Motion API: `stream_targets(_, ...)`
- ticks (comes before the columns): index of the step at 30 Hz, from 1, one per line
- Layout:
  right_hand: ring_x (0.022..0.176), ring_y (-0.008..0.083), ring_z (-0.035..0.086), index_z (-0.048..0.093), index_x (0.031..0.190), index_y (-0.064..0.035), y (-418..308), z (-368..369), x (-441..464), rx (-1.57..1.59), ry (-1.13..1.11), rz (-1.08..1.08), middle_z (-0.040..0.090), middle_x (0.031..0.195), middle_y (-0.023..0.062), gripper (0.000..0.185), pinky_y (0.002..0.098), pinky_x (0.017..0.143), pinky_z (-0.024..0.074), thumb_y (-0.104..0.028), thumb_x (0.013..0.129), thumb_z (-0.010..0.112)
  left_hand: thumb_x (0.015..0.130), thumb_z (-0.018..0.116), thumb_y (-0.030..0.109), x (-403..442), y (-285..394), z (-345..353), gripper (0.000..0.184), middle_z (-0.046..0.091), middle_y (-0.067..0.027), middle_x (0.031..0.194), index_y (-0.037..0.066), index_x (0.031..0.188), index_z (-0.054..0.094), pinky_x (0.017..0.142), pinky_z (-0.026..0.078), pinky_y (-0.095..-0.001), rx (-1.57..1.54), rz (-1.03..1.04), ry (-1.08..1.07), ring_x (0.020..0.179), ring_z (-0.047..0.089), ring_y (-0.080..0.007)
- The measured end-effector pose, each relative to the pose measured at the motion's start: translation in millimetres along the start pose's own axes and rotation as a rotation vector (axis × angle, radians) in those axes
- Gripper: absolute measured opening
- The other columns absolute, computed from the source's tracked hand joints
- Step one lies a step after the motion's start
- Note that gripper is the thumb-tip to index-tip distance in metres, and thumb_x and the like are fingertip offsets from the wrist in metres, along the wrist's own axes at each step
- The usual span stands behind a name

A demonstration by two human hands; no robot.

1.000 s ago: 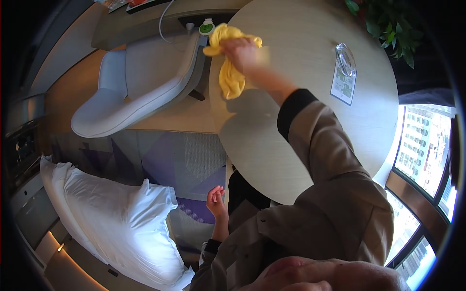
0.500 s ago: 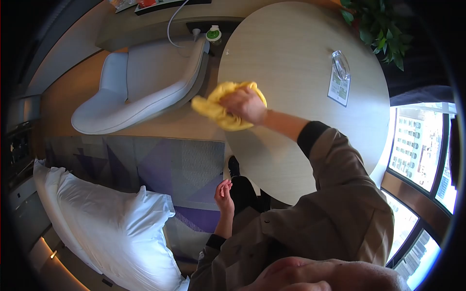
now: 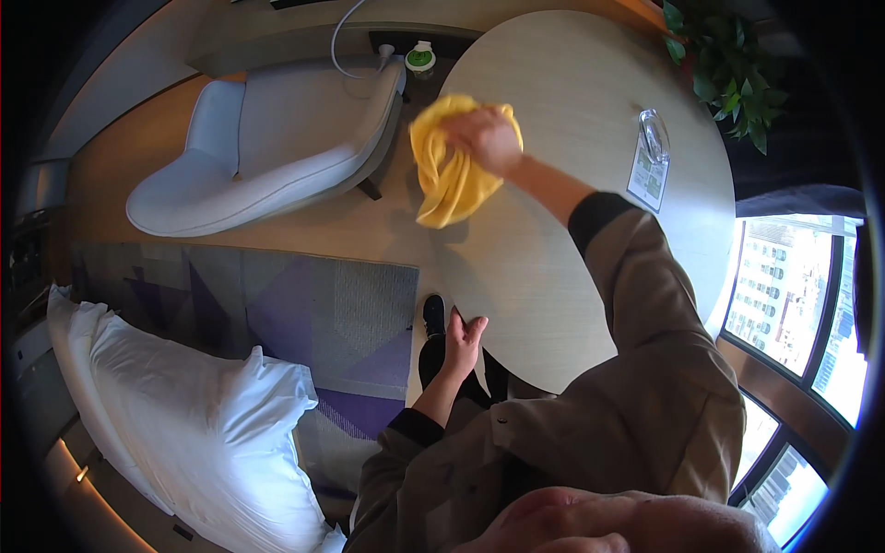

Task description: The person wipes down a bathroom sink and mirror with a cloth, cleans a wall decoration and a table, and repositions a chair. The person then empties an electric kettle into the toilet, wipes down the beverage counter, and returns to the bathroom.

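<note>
My right hand (image 3: 489, 140) is closed on a yellow cloth (image 3: 449, 184). The cloth hangs in loose folds over the left edge of the round wooden table (image 3: 572, 286), its lower part reaching past the rim; whether it touches the top I cannot tell. Lower down, my left hand (image 3: 463, 343) is beside the table's near left edge. It holds nothing, and its thumb stands apart from the fingers. On the far right of the table, a clear glass dish (image 3: 654, 138) overlaps a printed card (image 3: 648, 180).
A pale armchair (image 3: 295, 138) stands left of the table, near a container with a green top (image 3: 420, 59). White bedding (image 3: 184, 396) lies at lower left beside a patterned rug (image 3: 323, 323). A leafy plant (image 3: 728, 74) and a window (image 3: 784, 295) are at the right.
My right hand has moved the cloth up and slightly right, and more of the cloth now hangs down. My left hand has shifted right, towards the table edge, with its thumb spread.
</note>
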State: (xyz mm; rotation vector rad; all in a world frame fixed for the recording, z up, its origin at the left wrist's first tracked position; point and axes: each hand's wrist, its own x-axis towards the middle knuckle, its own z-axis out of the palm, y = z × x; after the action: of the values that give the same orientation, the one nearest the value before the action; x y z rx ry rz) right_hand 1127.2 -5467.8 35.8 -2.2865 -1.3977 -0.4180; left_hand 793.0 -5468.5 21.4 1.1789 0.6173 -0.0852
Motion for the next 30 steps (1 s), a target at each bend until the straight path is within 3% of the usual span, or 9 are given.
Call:
stream_targets(4,0.085,0.0241,0.056,0.063,0.090,-0.0132,32,12,51,-0.111,0.126,0.327,0.062,0.092,0.0035,0.021,0.0384,0.076,0.0391,-0.029,0.077,0.057,0.085,0.054,0.011,-5,-5,6,0.033,0.053,-0.0095,0.097,-0.001,0.111,0.038,0.077,0.042,-0.0261,0.037,0.035,0.058,0.087,0.053,-0.0146)
stream_targets(8,0.087,0.0191,0.055,0.062,0.092,-0.0177,-54,-12,-32,0.140,-0.058,0.092,0.061,0.087,0.0002,0.021,0.0376,0.079,0.0365,-0.030,0.075,0.060,0.085,0.054,0.011,-6,-16,11,0.033,0.054,-0.0115,0.095,-0.001,0.111,0.037,0.075,0.043,-0.0274,0.032,0.050,0.100,0.083,0.054,-0.0170)
stream_targets(11,0.088,0.0196,0.056,0.061,0.093,-0.0168,-36,-14,-25,0.031,-0.091,-0.030,0.061,0.090,0.0002,0.022,0.0371,0.080,0.0366,-0.028,0.075,0.060,0.085,0.054,0.012,-4,-8,14,0.035,0.055,-0.0139,0.093,-0.001,0.112,0.036,0.073,0.045,-0.0286,0.094,0.054,0.092,0.081,0.056,-0.0199)
stream_targets(15,0.089,0.0220,0.055,0.061,0.095,-0.0157,60,16,63,-0.196,0.083,0.345,0.061,0.091,0.0031,0.024,0.0366,0.078,0.0367,-0.032,0.078,0.056,0.085,0.054,0.015,-9,-6,13,0.037,0.056,-0.0155,0.093,-0.001,0.113,0.034,0.070,0.046,-0.0297,0.144,0.065,0.093,0.080,0.057,-0.0216)
stream_targets(18,0.088,0.0213,0.055,0.060,0.096,-0.0163,17,16,43,-0.215,0.008,0.405,0.061,0.091,0.0029,0.026,0.0361,0.079,0.0373,-0.032,0.076,0.059,0.085,0.054,0.014,-12,-6,12,0.038,0.056,-0.0150,0.091,-0.001,0.113,0.034,0.069,0.046,-0.0293,0.113,0.026,0.087,0.078,0.058,-0.0217)
stream_targets(22,0.083,0.0220,0.056,0.061,0.094,-0.0151,-73,-25,-27,0.142,-0.153,0.019,0.060,0.086,0.0032,0.023,0.0379,0.078,0.0404,-0.023,0.072,0.065,0.084,0.054,0.010,-9,3,11,0.035,0.052,-0.0112,0.095,-0.001,0.113,0.037,0.075,0.043,-0.0277,0.039,-0.026,0.043,0.083,0.052,-0.0161)
stream_targets(25,0.082,0.0215,0.057,0.061,0.096,-0.0167,-7,-7,4,-0.048,-0.069,0.047,0.061,0.088,0.0024,0.026,0.0369,0.078,0.0407,-0.030,0.074,0.062,0.084,0.054,0.008,-8,-1,10,0.036,0.052,-0.0106,0.096,-0.001,0.114,0.036,0.075,0.043,-0.0269,0.023,-0.026,0.043,0.084,0.052,-0.0154)
stream_targets(28,0.080,0.0236,0.057,0.062,0.091,-0.0151,88,20,64,-0.315,0.201,0.356,0.062,0.084,0.0046,0.026,0.0370,0.072,0.0398,-0.037,0.079,0.053,0.084,0.054,0.008,-8,-7,11,0.037,0.052,-0.0097,0.097,0.000,0.114,0.036,0.075,0.042,-0.0260,0.029,-0.010,0.049,0.084,0.052,-0.0147)
stream_targets(30,0.080,0.0237,0.056,0.062,0.089,-0.0140,75,25,59,-0.332,0.193,0.408,0.062,0.080,0.0044,0.026,0.0371,0.073,0.0389,-0.036,0.080,0.053,0.084,0.054,0.008,-8,-15,11,0.037,0.052,-0.0085,0.097,0.000,0.115,0.035,0.075,0.042,-0.0249,0.014,0.001,0.060,0.084,0.051,-0.0134)
